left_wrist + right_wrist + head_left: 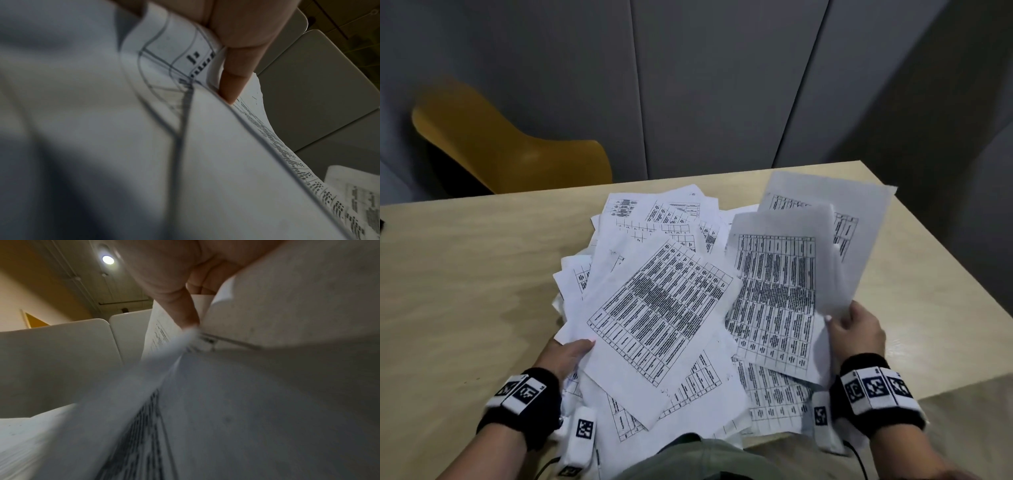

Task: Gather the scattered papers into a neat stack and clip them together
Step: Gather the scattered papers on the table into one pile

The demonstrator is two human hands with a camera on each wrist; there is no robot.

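A loose heap of white printed papers covers the middle of the wooden table. At its near left edge my left hand reaches under a slanted sheet printed with a table and grips its corner. In the left wrist view a finger presses into the curled sheets. My right hand pinches a few raised sheets by their lower right edge, and they stand fanned above the heap. Its thumb lies on the paper. No clip is in sight.
A yellow chair stands behind the table's far left edge, in front of grey wall panels. Bare wood shows left of the heap and along the right edge. Some sheets hang over the near edge by my body.
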